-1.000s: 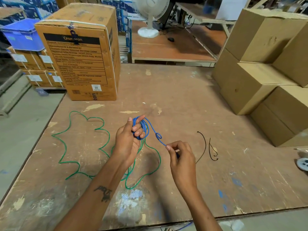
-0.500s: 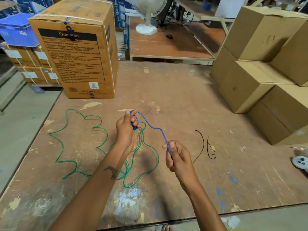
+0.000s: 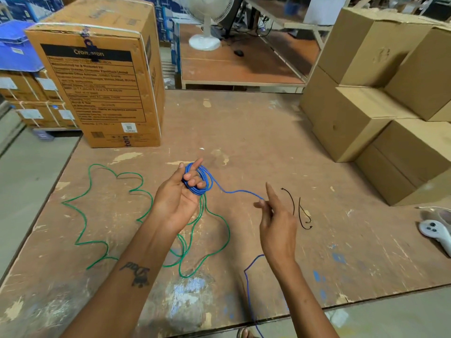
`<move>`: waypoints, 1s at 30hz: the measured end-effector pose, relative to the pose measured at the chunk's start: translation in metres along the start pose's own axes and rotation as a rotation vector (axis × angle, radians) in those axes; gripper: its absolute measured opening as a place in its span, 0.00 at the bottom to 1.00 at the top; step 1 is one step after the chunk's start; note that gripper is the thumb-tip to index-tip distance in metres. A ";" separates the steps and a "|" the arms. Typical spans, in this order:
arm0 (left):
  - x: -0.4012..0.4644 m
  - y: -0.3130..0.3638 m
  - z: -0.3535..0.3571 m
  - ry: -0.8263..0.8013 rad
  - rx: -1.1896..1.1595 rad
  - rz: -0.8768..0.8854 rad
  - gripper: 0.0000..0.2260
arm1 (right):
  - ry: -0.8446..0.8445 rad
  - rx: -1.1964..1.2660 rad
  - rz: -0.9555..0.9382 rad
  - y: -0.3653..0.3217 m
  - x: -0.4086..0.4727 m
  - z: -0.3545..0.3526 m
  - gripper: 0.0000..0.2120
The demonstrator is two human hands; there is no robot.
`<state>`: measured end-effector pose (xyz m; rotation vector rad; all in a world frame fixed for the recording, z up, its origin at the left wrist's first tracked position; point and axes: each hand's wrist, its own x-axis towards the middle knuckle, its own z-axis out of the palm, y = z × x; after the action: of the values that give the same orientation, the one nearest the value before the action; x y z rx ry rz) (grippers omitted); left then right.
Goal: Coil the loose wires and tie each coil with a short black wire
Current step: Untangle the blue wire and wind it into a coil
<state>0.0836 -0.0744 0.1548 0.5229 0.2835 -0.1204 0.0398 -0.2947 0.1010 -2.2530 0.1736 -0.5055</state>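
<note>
Two wires: one thin blue plastic-coated wire, partly coiled, and one long loose green plastic-coated wire, sprawled in open loops on the worn brown wooden counter.
Step in hand: you appear to be mid-coil on the blue wire; the green one looks untouched, and no tie is on either.
Left hand: your fingers are curled around the blue loops, holding the small coil just above the counter.
Right hand: your thumb and a finger seem to pinch the blue strand where it runs out from the coil, index finger pointing up; the exact grip is blurred.
Free tail: the rest of the blue wire drops below your right wrist and off the counter's near edge.
Ties: two short thin black wires lie on the counter just beyond your right hand, apart from both hands.
Next move, as judged: feed the remaining tail around the left-hand loops, keep the coil clamped so it cannot spring open, then reach for one black wire.
</note>
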 end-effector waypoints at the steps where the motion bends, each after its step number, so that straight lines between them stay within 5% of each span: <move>1: -0.002 0.001 0.003 -0.009 0.007 0.002 0.18 | -0.043 -0.033 -0.019 -0.002 -0.003 0.004 0.24; 9: -0.007 0.005 0.022 -0.028 0.139 0.075 0.21 | -0.219 -0.149 -0.052 0.000 -0.021 0.033 0.11; 16: -0.015 0.016 0.035 -0.120 0.426 0.111 0.19 | -0.121 0.009 -0.017 0.006 -0.028 0.048 0.12; 24: 0.002 0.020 0.024 -0.075 0.226 0.081 0.17 | -0.153 0.054 -0.358 -0.007 -0.035 0.032 0.05; 30: 0.030 0.013 0.021 0.034 0.258 0.266 0.16 | -0.101 0.058 -0.334 -0.013 -0.032 0.035 0.04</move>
<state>0.1198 -0.0755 0.1695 0.8138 0.2302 0.1127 0.0246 -0.2531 0.0801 -2.2536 -0.2705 -0.5603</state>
